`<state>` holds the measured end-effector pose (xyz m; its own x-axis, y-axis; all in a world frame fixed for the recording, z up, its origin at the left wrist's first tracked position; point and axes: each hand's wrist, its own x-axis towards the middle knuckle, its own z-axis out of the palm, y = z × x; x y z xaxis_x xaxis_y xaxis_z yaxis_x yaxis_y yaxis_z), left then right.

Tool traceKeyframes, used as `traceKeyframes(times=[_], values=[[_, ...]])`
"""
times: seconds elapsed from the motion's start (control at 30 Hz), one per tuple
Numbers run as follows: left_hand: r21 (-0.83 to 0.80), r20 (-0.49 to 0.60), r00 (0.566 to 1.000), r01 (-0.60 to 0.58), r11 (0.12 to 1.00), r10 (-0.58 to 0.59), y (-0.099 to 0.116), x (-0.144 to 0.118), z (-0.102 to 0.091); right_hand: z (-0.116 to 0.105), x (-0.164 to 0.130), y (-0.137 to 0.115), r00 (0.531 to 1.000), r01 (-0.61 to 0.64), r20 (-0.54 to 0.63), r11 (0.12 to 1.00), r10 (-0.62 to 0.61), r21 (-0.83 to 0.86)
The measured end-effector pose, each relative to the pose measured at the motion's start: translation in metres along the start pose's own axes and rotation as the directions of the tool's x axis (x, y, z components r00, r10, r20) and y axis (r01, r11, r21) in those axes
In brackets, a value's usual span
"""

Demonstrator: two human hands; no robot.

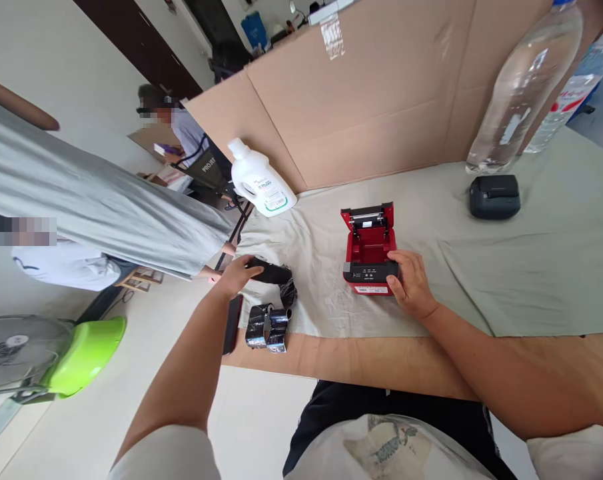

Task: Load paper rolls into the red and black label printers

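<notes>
A small red and black label printer (pixel 374 272) sits on the cloth with its lid raised and its red inside bare. My right hand (pixel 412 283) grips its right front corner, thumb on the front and fingers over the top edge. Off to the left, my left hand (pixel 237 275) is closed on the end of a black bundle (pixel 270 272), whose far end is shiny and crinkled; its exact kind is unclear. Just below it lie dark, glossy ribbon rolls (pixel 268 327), close to the table's front edge.
A black compact device (pixel 495 197) rests at the right, near a large clear bottle (pixel 526 87). A white jug (pixel 262 179) leans by the cardboard wall (pixel 366 100). A dark flat object (pixel 232 325) lies at the table's left edge. Other people sit farther left.
</notes>
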<state>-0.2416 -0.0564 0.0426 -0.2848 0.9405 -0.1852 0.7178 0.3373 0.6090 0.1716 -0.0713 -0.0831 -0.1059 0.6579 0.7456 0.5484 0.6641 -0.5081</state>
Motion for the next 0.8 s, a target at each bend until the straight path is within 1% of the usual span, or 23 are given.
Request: traceKeyframes(times=[0.03, 0.07, 0.1, 0.13, 0.17, 0.2, 0.23, 0.27, 0.3, 0.33, 0.37, 0.43, 0.5, 0.57, 0.63, 0.7, 0.8], values=[[-0.125, 0.178, 0.981, -0.061, 0.990, 0.082, 0.019, -0.011, -0.002, 0.000, 0.001, -0.001, 1.000, 0.005, -0.009, 1.000, -0.005, -0.003], [-0.236, 0.335, 0.927, -0.089, 0.968, 0.167, 0.039, -0.022, -0.002, -0.001, 0.002, -0.002, 1.000, 0.014, -0.022, 1.000, -0.014, -0.008], [-0.307, 0.452, 0.862, -0.091, 0.947, 0.230, 0.058, -0.033, 0.002, -0.001, 0.003, -0.003, 0.999, 0.024, -0.039, 1.000, -0.024, -0.014], [-0.361, 0.535, 0.795, -0.092, 0.928, 0.286, 0.077, -0.043, 0.008, -0.001, 0.004, -0.005, 0.998, 0.034, -0.058, 0.999, -0.035, -0.021], [-0.414, 0.587, 0.732, -0.097, 0.905, 0.347, 0.094, -0.051, 0.017, 0.000, 0.006, -0.008, 0.996, 0.044, -0.077, 0.999, -0.046, -0.028], [-0.468, 0.607, 0.686, -0.100, 0.878, 0.402, 0.110, -0.056, 0.029, 0.000, 0.007, -0.010, 0.994, 0.054, -0.093, 0.998, -0.057, -0.037], [-0.518, 0.610, 0.649, -0.107, 0.849, 0.455, 0.123, -0.057, 0.043, 0.000, 0.008, -0.013, 0.992, 0.063, -0.105, 0.997, -0.068, -0.048], [-0.553, 0.598, 0.626, -0.131, 0.823, 0.501, 0.133, -0.054, 0.059, 0.000, 0.009, -0.015, 0.990, 0.074, -0.116, 0.995, -0.080, -0.062], [-0.566, 0.569, 0.622, -0.177, 0.805, 0.538, 0.142, -0.048, 0.076, 0.000, 0.009, -0.018, 0.988, 0.083, -0.121, 0.993, -0.092, -0.078], [-0.552, 0.533, 0.632, -0.244, 0.797, 0.562, 0.148, -0.041, 0.093, 0.000, 0.009, -0.020, 0.988, 0.090, -0.120, 0.991, -0.101, -0.096], [-0.508, 0.495, 0.652, -0.319, 0.800, 0.574, 0.153, -0.032, 0.110, -0.001, 0.008, -0.021, 0.987, 0.098, -0.118, 0.989, -0.111, -0.113], [-0.339, 0.445, 0.693, -0.456, 0.823, 0.567, 0.161, -0.016, 0.140, -0.003, 0.006, -0.022, 0.987, 0.122, -0.093, 0.984, -0.135, -0.129], [-0.114, 0.421, 0.729, -0.548, 0.829, 0.539, 0.167, -0.007, 0.162, -0.005, 0.004, -0.022, 0.985, 0.156, -0.059, 0.980, -0.164, -0.124], [0.097, 0.390, 0.757, -0.600, 0.794, 0.524, 0.173, -0.005, 0.176, -0.006, 0.003, -0.022, 0.982, 0.182, -0.034, 0.978, -0.187, -0.105], [0.246, 0.348, 0.778, -0.614, 0.750, 0.523, 0.177, -0.008, 0.184, -0.007, 0.003, -0.021, 0.981, 0.189, -0.026, 0.978, -0.192, -0.086], [0.322, 0.315, 0.797, -0.601, 0.731, 0.516, 0.178, -0.012, 0.187, -0.006, 0.003, -0.021, 0.982, 0.187, -0.023, 0.980, -0.189, -0.068], [0.343, 0.276, 0.821, -0.571, 0.746, 0.501, 0.177, -0.015, 0.190, -0.006, 0.003, -0.020, 0.984, 0.178, -0.017, 0.983, -0.179, -0.051]])
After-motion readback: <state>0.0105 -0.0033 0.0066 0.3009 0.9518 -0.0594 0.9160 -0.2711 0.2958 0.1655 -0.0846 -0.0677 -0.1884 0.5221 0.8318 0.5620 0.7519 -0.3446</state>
